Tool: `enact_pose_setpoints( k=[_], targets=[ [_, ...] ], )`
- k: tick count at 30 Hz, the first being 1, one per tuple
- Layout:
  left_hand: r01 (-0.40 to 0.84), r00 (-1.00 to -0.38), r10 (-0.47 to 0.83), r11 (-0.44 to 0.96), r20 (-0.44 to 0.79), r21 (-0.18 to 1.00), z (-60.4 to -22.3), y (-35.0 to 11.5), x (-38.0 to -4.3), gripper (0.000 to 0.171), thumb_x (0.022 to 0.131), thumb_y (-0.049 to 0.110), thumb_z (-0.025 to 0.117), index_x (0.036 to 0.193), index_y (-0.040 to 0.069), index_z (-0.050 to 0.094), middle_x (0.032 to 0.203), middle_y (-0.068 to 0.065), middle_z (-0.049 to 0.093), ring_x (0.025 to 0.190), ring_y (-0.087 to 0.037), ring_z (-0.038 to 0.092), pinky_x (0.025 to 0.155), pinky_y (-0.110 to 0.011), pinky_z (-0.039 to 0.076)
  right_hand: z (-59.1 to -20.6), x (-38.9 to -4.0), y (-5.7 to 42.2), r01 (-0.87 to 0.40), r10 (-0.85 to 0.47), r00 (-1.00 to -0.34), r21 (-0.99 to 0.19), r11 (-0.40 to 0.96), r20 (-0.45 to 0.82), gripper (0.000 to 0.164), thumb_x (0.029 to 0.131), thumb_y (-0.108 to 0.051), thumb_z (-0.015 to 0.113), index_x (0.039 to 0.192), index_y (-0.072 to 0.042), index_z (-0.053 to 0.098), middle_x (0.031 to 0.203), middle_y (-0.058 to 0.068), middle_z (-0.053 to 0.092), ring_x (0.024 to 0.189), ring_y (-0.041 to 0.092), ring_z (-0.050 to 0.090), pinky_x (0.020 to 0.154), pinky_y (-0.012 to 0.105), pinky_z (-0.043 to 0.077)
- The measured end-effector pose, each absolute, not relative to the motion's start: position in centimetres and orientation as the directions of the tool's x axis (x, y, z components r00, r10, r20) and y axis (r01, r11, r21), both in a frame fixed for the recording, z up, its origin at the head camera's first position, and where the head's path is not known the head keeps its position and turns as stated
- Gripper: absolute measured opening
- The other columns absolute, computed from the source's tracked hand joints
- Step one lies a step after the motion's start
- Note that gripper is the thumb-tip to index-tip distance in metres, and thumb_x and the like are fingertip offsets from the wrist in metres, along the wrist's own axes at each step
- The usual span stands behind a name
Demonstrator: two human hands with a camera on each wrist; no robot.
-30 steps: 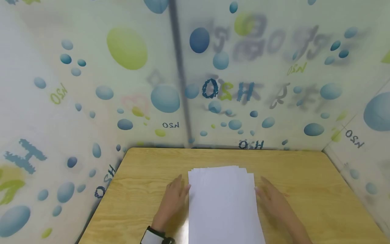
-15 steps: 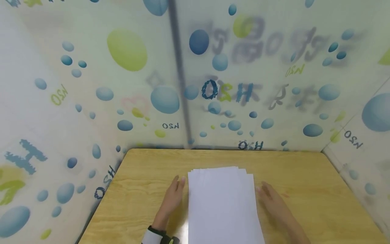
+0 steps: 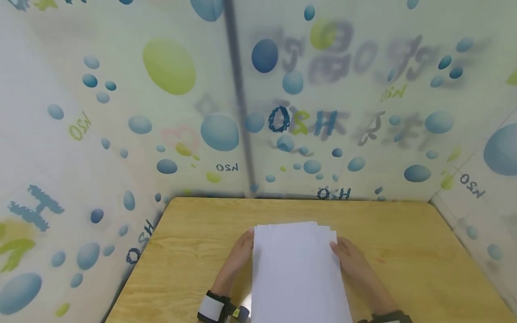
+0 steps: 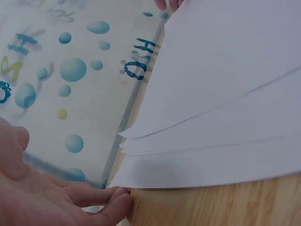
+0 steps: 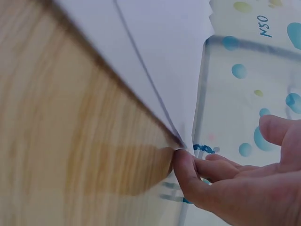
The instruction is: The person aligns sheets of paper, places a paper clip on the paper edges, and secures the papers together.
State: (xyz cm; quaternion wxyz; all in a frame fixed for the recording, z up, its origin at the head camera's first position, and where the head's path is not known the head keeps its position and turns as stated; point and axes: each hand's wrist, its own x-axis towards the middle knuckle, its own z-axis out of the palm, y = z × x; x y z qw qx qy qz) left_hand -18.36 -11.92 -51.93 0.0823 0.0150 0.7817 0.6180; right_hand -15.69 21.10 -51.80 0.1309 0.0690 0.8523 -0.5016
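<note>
A stack of white paper sheets (image 3: 299, 273) lies lengthwise before me, its far corners slightly uneven. My left hand (image 3: 239, 251) pinches the left edge near the far corner; in the left wrist view its fingertips (image 4: 121, 200) meet at the sheets' corner. At the opposite edge my right hand (image 3: 351, 258) holds the stack, the thumb lying over the paper's margin. The right wrist view has the right hand's fingertips (image 5: 184, 162) against the paper corner (image 5: 186, 134). Some sheet edges stand apart in a fan in the left wrist view.
The wooden table (image 3: 194, 220) extends to both sides of the stack and behind it. A pale wall covering (image 3: 181, 143) with blue and green spots encloses the table's back and sides. A band with a device (image 3: 218, 307) is on the left wrist.
Both hands have moved inward from beside the stack and now touch its edges. The stack's left edge has shifted slightly right, and the right thumb has come over the paper.
</note>
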Motion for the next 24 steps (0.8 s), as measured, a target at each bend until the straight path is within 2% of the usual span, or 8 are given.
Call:
enact_pose_setpoints(
  k=[5,7,11,15,24],
  targets=[
    [-0.118,-0.985,0.092,0.269,-0.147,0.956,-52.1,-11.0,-18.7,0.07,0.105,0.046,0.028,0.141,-0.014,0.034,0.143,-0.033,0.035,0.135,-0.047,0.028,0.108,-0.058,0.022,-52.1,-16.1,20.6,0.25,-0.006,-0.956,-0.827,0.503,-0.292,0.084,0.097,-0.062,0.039,0.147,0.004,0.026,0.149,0.03,0.028,0.135,0.046,0.028,0.106,0.057,0.026],
    [-0.134,-0.983,0.09,0.26,-0.162,0.956,-52.2,-10.8,-18.8,0.073,0.105,0.049,0.029,0.143,-0.013,0.029,0.148,-0.032,0.028,0.138,-0.046,0.021,0.11,-0.057,0.017,-52.1,-16.1,20.3,0.24,-0.009,-0.959,-0.825,0.512,-0.284,0.082,0.098,-0.061,0.038,0.147,0.004,0.027,0.148,0.03,0.029,0.135,0.046,0.029,0.105,0.058,0.027],
    [-0.167,-0.977,0.091,0.249,-0.194,0.954,-52.1,-10.7,-18.9,0.081,0.101,0.057,0.029,0.145,-0.011,0.028,0.151,-0.029,0.026,0.139,-0.045,0.019,0.11,-0.057,0.016,-51.9,-16.3,19.7,0.238,-0.011,-0.959,-0.829,0.505,-0.282,0.078,0.099,-0.058,0.04,0.147,0.002,0.029,0.147,0.029,0.032,0.135,0.046,0.03,0.105,0.058,0.027],
    [-0.183,-0.976,0.071,0.26,-0.208,0.948,-52.2,-10.4,-19.1,0.081,0.101,0.058,0.03,0.145,-0.01,0.03,0.15,-0.029,0.028,0.139,-0.045,0.021,0.11,-0.056,0.017,-52.0,-16.6,19.2,0.238,-0.017,-0.959,-0.839,0.49,-0.283,0.085,0.095,-0.064,0.04,0.147,0.002,0.028,0.147,0.029,0.033,0.134,0.045,0.031,0.105,0.057,0.028],
    [-0.184,-0.972,0.095,0.248,-0.213,0.951,-52.3,-10.2,-19.1,0.079,0.102,0.055,0.029,0.146,-0.01,0.027,0.151,-0.028,0.025,0.14,-0.044,0.018,0.11,-0.056,0.015,-52.5,-16.8,18.6,0.228,-0.019,-0.963,-0.846,0.482,-0.27,0.067,0.102,-0.045,0.042,0.145,0.005,0.029,0.146,0.031,0.032,0.134,0.046,0.031,0.105,0.057,0.029]
  ],
)
